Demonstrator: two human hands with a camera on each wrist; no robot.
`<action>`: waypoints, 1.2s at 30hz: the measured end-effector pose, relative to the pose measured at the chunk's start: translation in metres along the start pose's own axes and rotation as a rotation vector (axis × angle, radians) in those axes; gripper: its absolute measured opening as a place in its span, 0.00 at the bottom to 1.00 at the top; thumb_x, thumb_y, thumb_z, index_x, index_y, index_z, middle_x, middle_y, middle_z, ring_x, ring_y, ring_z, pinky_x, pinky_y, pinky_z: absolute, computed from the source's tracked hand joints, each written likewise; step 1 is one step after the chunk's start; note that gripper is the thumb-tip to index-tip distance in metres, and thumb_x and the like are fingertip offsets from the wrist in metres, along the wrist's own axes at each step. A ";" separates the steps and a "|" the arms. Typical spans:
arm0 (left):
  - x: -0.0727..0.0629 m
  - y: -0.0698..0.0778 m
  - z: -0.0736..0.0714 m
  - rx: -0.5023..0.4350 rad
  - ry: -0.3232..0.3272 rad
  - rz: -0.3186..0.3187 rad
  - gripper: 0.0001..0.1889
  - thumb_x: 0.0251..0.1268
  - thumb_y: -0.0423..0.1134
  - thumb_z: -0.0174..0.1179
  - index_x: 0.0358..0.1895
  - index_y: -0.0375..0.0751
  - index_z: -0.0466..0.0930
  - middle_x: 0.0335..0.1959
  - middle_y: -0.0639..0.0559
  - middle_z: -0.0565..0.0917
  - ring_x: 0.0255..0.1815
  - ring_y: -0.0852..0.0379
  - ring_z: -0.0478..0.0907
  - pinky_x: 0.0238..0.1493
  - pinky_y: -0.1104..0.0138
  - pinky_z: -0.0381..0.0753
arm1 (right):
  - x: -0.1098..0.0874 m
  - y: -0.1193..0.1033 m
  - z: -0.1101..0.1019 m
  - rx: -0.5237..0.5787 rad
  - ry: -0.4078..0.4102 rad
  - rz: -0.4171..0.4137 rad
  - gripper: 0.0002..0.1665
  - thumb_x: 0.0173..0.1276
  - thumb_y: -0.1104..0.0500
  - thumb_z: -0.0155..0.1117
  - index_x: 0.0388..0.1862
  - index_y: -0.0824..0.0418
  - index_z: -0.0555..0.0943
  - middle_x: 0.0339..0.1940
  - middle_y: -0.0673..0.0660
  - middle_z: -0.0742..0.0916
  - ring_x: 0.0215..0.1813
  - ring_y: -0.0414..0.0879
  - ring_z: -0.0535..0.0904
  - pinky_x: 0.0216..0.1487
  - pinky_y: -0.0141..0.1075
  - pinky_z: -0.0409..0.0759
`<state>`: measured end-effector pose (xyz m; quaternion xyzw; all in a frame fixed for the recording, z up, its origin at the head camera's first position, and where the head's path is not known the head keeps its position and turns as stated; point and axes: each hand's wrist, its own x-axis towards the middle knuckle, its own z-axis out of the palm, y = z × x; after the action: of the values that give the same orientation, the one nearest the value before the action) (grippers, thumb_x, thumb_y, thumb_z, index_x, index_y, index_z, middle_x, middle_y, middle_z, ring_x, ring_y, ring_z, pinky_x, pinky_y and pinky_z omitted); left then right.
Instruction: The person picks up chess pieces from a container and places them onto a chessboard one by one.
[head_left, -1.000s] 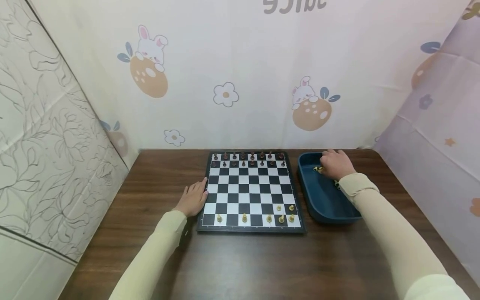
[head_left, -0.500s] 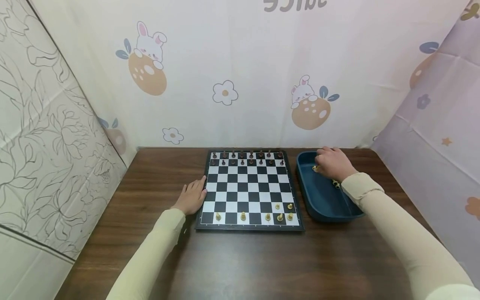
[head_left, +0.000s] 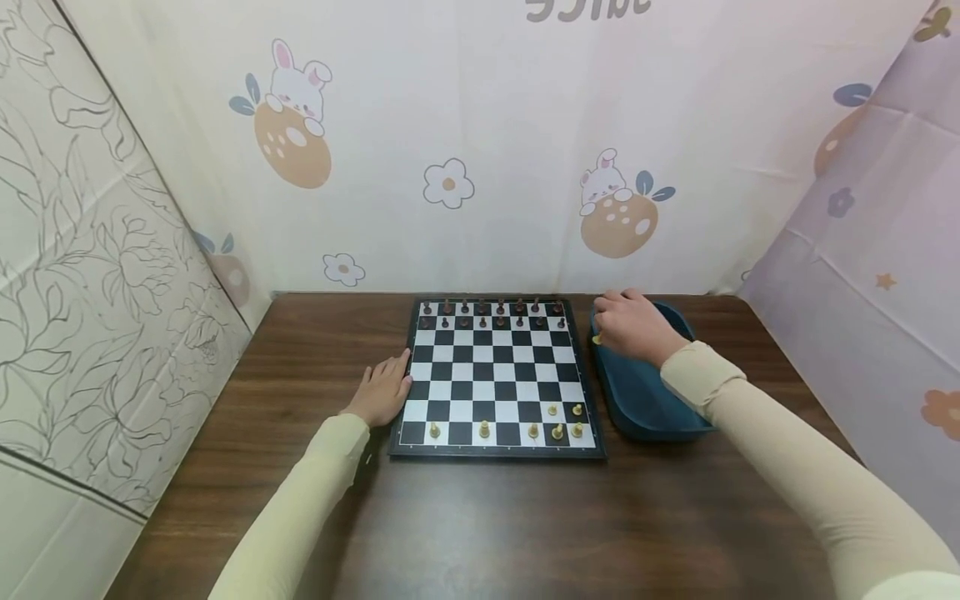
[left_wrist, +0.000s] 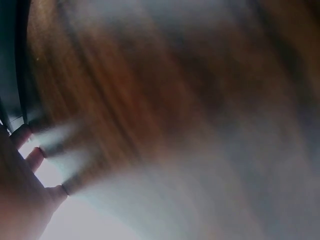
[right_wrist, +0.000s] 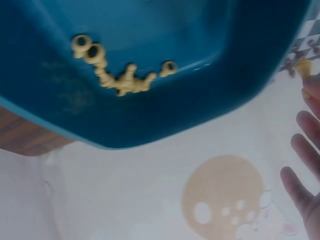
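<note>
My left hand (head_left: 381,392) lies flat with fingers extended along the left edge of the chessboard (head_left: 483,457). In the left wrist view its fingertips (left_wrist: 35,159) show at the far left beside the dark board edge. My right hand (head_left: 633,323) is over the left rim of the blue bin (head_left: 648,396). Its thumb and forefinger pinch a yellow chess piece (right_wrist: 303,68), the other fingers spread loosely. Several yellow chess pieces (right_wrist: 127,82) lie in a heap in the bin. On the board, several yellow pieces (head_left: 557,431) stand at the near side.
Two rows of dark red chess pieces (head_left: 483,322) stand at the board's far side. Board and bin sit side by side on a brown wooden table (head_left: 465,533). A patterned cloth wall (head_left: 510,233) rises right behind the table's far edge.
My right hand has moved left from inside the bin to its left rim, bringing out a yellow chess piece. My left hand stays at the board's edge.
</note>
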<state>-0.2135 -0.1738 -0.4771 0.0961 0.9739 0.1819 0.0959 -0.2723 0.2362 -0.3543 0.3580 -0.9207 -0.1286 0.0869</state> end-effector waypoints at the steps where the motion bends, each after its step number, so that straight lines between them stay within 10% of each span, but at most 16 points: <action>1: 0.000 -0.001 0.000 0.002 -0.002 -0.001 0.30 0.77 0.47 0.35 0.76 0.38 0.43 0.74 0.39 0.55 0.74 0.40 0.50 0.70 0.42 0.41 | 0.002 -0.003 -0.002 -0.009 0.002 -0.005 0.02 0.56 0.63 0.69 0.28 0.62 0.87 0.27 0.54 0.81 0.36 0.51 0.75 0.44 0.48 0.77; 36: -0.003 0.004 -0.003 0.007 0.006 0.002 0.30 0.77 0.46 0.36 0.76 0.37 0.45 0.73 0.38 0.57 0.73 0.39 0.51 0.70 0.42 0.42 | 0.070 -0.142 -0.026 -0.080 0.130 -0.402 0.07 0.59 0.55 0.69 0.35 0.55 0.88 0.40 0.50 0.83 0.45 0.44 0.76 0.51 0.40 0.75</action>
<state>-0.2112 -0.1722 -0.4724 0.0969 0.9747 0.1789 0.0926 -0.2265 0.0829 -0.3677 0.5384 -0.8174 -0.1563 0.1326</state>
